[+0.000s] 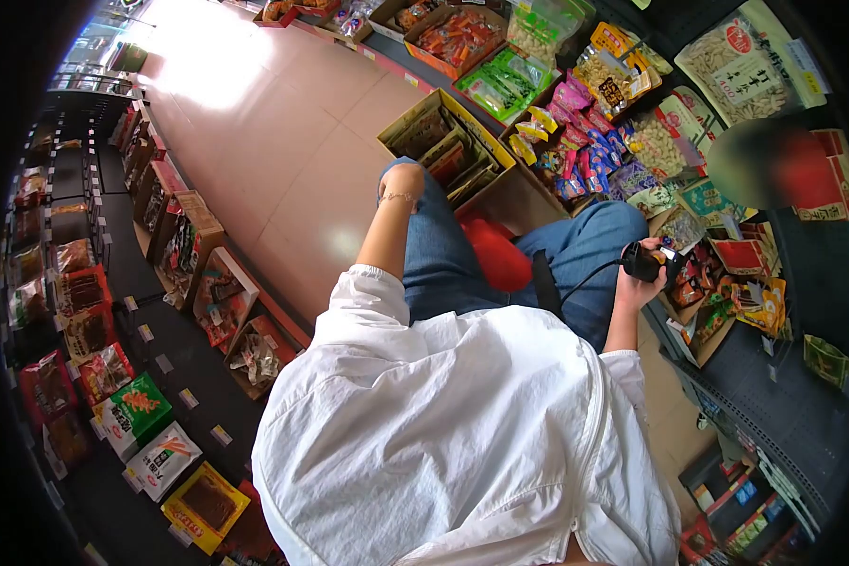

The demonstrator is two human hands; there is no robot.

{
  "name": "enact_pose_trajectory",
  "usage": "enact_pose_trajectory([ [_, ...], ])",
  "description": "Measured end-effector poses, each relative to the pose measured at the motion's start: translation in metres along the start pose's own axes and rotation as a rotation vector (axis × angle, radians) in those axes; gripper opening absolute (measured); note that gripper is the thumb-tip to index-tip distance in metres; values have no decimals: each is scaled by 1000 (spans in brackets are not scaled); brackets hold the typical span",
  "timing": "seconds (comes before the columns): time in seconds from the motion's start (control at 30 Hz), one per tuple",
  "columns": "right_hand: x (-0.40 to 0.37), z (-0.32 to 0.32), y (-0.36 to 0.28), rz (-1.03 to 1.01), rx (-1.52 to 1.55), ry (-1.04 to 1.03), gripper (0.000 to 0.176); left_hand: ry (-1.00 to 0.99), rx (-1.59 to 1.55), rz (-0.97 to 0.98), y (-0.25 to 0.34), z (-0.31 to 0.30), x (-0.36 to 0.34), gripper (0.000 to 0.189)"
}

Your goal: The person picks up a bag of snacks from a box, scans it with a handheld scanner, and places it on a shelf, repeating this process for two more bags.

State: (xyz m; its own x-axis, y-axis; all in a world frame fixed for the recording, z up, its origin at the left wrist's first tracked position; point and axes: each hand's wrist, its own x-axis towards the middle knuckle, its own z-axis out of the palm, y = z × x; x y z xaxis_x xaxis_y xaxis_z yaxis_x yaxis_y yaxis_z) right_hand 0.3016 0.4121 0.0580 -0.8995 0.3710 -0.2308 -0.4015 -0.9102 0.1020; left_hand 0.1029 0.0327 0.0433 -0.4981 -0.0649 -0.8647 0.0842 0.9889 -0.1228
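Observation:
My left hand (403, 179) rests on the jeans knee (426, 209), beside a yellow-edged carton (502, 151) of flat packets; its fingers are hidden from view. In my right hand (640, 289) is a small black device (642, 261) with a black cable running back over the lap. That hand is near the shelf boxes of red and orange snack packets (757, 304). Between the legs shows something red (496, 253), partly covered.
Along the left run dark shelves (156, 349) with packaged snacks and price tags. Upper right, boxes hold small wrapped candies (590, 156) and green packets (507, 83). A tiled floor (283, 141) stretches between the shelves. A blurred round patch covers part of the right side.

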Motion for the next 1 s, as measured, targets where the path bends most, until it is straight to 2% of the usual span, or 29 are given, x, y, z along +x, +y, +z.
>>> enact_pose_trajectory([
  [0.17,2,2,3,-10,21,18,22,-18,-54,-102,14,-7,-2,21],
  [0.23,2,3,5,-20,50,45,23,-172,26,-163,17,-7,18,26],
  [0.27,2,4,6,-23,50,45,23,-172,28,-161,18,-5,33,26],
  [0.33,2,4,6,-11,56,60,25,-382,52,-291,23,-2,58,33],
  [0.47,2,4,6,-10,23,58,25,-425,187,-273,34,-11,42,34],
  [0.53,1,4,8,-19,-2,57,25,-233,278,-178,36,-22,33,33],
  [0.57,1,5,9,-15,-7,58,25,-236,272,-176,35,-20,36,33],
  [0.63,0,6,10,-8,13,70,26,434,-113,388,33,-11,51,29],
  [0.7,1,6,11,-4,-5,59,26,684,-325,583,45,-5,58,24],
  [0.73,2,7,13,-5,-20,43,26,672,-381,614,51,1,65,24],
  [0.8,5,6,14,-7,-37,42,26,497,-334,503,62,11,75,32],
  [0.83,11,6,16,-14,-41,35,26,392,-279,553,67,22,86,37],
  [0.9,10,5,14,29,-190,-10,25,162,-348,460,72,34,103,43],
  [0.93,12,4,14,38,-213,-7,26,52,-450,393,73,44,116,43],
  [0.97,14,4,14,30,-215,-3,26,67,-477,413,72,57,128,34],
  [1.0,15,5,15,27,-193,19,27,13,-499,380,69,55,120,33],
])
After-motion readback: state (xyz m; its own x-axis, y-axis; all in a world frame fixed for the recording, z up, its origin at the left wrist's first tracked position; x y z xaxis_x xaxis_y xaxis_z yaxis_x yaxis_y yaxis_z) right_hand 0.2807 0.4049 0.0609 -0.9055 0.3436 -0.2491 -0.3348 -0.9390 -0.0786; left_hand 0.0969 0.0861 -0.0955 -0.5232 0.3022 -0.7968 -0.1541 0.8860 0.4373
